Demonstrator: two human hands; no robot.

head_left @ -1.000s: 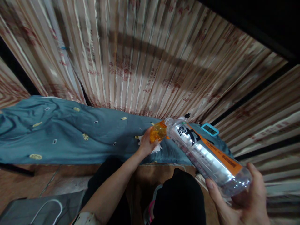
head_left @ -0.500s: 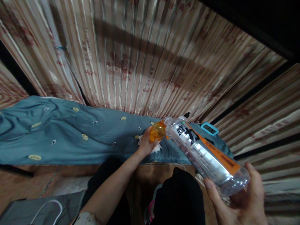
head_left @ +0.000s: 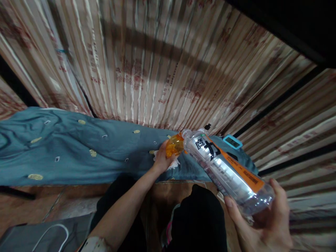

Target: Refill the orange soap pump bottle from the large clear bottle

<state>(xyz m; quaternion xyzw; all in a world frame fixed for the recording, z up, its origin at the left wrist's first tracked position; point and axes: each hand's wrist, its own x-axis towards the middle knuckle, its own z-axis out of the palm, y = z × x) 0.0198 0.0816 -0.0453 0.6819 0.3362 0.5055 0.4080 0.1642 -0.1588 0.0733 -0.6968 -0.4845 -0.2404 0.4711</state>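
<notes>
**Hands hold bottle and orange cup together**

Right hand [head_left: 258,224] grips the base of a clear bottle [head_left: 225,169] with an orange-and-black label, tilted so its open neck points down and left. Left hand [head_left: 162,159] is wrapped around a small orange cup [head_left: 174,146], held just above a blue sheet [head_left: 78,154] on the bed. Bottle mouth and cup rim touch. Behind the bottle a teal timer [head_left: 232,141] lies on the sheet, near a wall of striped cardboard [head_left: 157,70]. Dark trousers [head_left: 199,217] show below, and a grey bag [head_left: 47,236] sits on the floor at lower left.
</notes>
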